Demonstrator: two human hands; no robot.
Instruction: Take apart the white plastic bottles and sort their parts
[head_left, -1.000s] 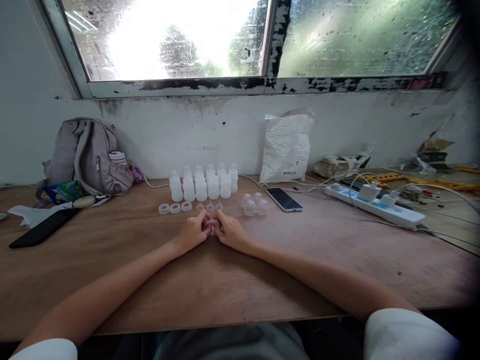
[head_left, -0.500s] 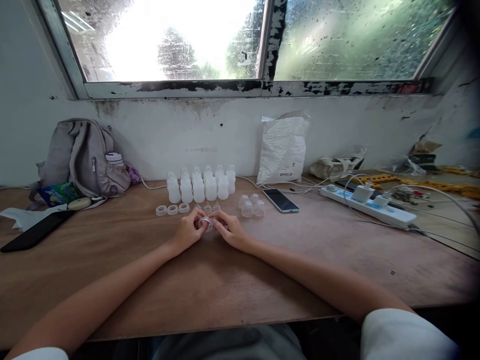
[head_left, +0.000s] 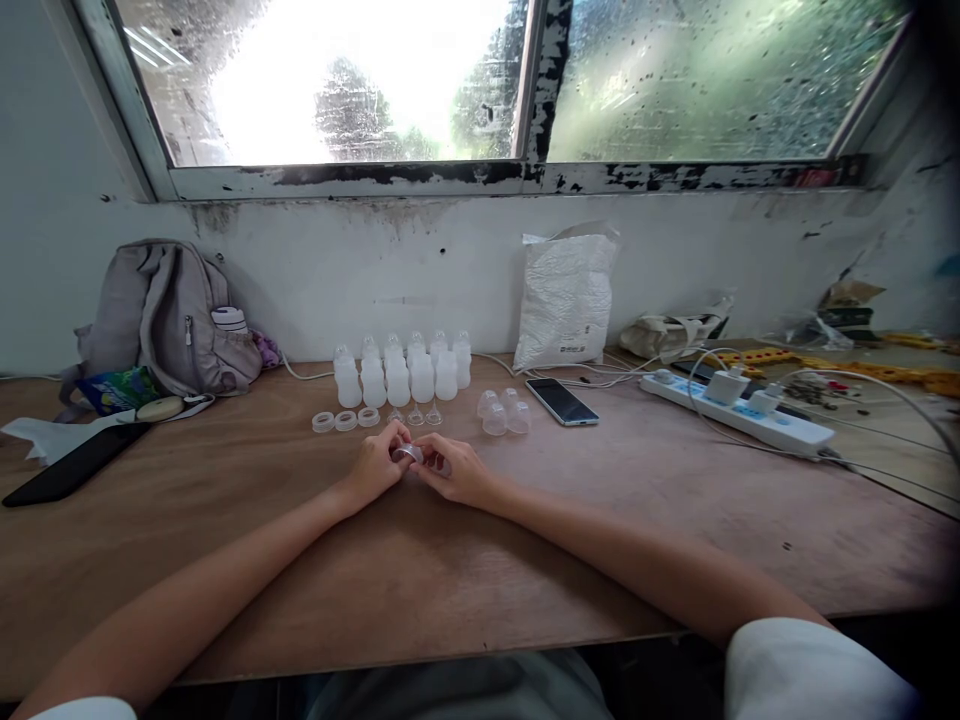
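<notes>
My left hand [head_left: 373, 464] is closed around a translucent bottle collar ring [head_left: 407, 453], low over the table. From the other side, my right hand [head_left: 457, 470] pinches the same ring; something clear shows between its fingers, perhaps a nipple, partly hidden. Just beyond my hands lie a row of loose collar rings [head_left: 346, 420] and a row of clear bottle nipples [head_left: 415, 415]. Behind them stand several frosted baby bottles [head_left: 397, 382] with clear tops. To the right sits a cluster of clear dome caps [head_left: 505, 413].
A smartphone [head_left: 562, 401] lies right of the caps, near a white power strip [head_left: 739, 412] with plugs and cables. A white plastic package [head_left: 568, 300] leans on the wall. A grey backpack [head_left: 161, 320] and a black flat object [head_left: 75, 463] are at the left.
The ring has tilted and come slightly lower and towards my left hand. My right hand's fingers have shifted down and closed in around it.
</notes>
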